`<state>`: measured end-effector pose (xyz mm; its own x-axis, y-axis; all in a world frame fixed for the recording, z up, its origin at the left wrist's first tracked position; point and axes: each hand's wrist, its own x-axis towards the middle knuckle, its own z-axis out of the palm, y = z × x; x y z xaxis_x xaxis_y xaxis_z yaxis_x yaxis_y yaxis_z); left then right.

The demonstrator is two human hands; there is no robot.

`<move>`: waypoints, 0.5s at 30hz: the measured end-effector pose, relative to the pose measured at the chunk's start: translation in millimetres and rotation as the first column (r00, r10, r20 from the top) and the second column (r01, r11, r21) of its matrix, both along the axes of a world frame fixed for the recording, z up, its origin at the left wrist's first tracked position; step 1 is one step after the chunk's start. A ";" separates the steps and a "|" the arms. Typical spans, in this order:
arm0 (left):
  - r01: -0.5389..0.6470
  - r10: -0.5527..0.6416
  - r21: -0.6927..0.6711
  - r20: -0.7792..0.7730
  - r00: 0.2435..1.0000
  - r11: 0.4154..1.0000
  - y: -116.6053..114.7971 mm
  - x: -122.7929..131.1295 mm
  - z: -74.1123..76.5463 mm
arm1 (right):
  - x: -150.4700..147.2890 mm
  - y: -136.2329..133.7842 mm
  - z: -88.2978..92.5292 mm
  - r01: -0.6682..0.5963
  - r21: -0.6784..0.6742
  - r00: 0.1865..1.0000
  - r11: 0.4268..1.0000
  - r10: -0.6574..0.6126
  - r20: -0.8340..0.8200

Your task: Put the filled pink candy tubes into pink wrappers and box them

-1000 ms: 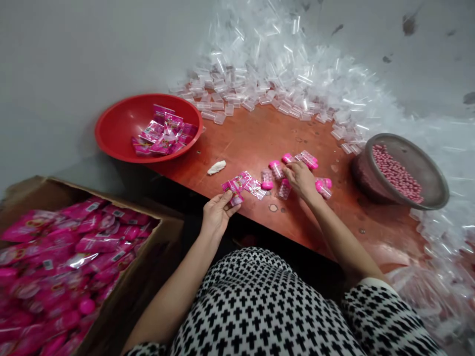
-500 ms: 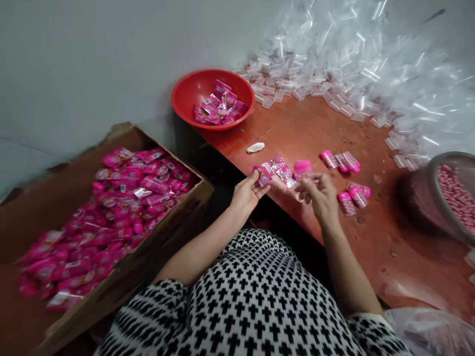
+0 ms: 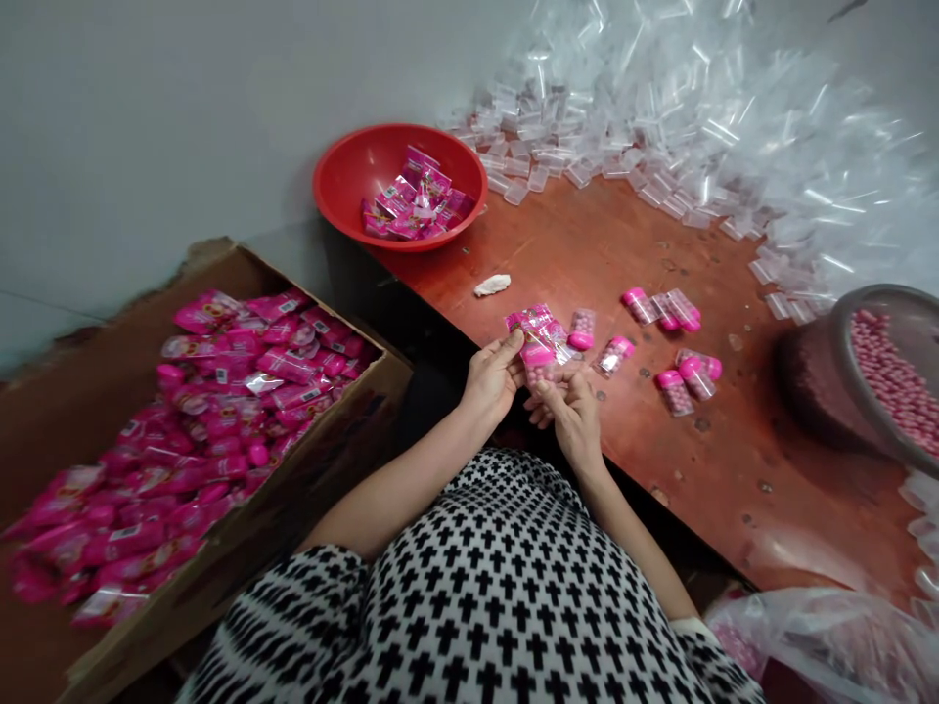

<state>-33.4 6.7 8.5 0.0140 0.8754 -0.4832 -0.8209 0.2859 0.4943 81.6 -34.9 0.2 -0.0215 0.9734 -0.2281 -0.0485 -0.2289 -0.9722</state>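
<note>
My left hand (image 3: 495, 379) pinches a shiny pink printed plastic packet (image 3: 541, 342) at the table's near edge. Against the packet's lower end, my right hand (image 3: 576, 416) grips a small clear tube of pink candies (image 3: 541, 373); whether the tube is inside the packet I cannot tell. More flat pink packets (image 3: 529, 317) lie just beyond my fingers. Two pink-capped tubes rest close to my right hand, one upright-looking tube (image 3: 582, 330) and one tilted tube (image 3: 614, 356). Farther right are several more pink-capped tubes (image 3: 674, 391).
A red bowl (image 3: 330, 200) with pink packets stands at the table's far left corner. On my left, a cardboard box (image 3: 367, 391) holds many filled pink packets. Clear empty tubes (image 3: 646, 127) are heaped at the back. A bucket (image 3: 822, 372) of pink candies stands right. A white scrap (image 3: 492, 285) lies nearby.
My right hand has come left and toward me, meeting the packet in my left hand. Two capped tubes now lie on the table where that hand was. The view has shifted slightly.
</note>
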 end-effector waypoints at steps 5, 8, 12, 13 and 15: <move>0.106 -0.098 0.117 -0.070 0.993 0.988 3.5 -1.0 0.5 | 0.3 1.4 -5.7 0.030 0.028 0.998 0.999 -0.028 -0.058; 0.184 -0.170 0.125 -0.114 0.979 0.975 3.3 0.0 -0.9 | 0.1 1.2 -7.3 0.060 0.064 0.998 0.996 -0.059 -0.029; 0.248 -0.230 0.077 -0.191 0.954 0.966 2.0 2.7 -3.6 | 0.8 0.3 -9.0 0.079 0.112 0.997 0.991 -0.078 -0.013; 0.253 -0.233 0.075 -0.212 0.949 0.965 2.0 3.1 -4.1 | 1.3 0.3 -9.6 0.082 0.118 0.997 0.990 -0.080 -0.022; 0.273 -0.245 0.083 -0.250 0.937 0.958 2.6 3.2 -4.6 | 2.3 1.0 -11.2 0.076 0.100 0.994 0.992 -0.068 -0.080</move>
<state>-30.2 9.4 3.8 0.1464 0.9063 -0.3965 -0.5826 0.4029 0.7059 83.9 -33.9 -11.0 0.0359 0.9912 -0.1276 -0.1362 -0.1216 -0.9832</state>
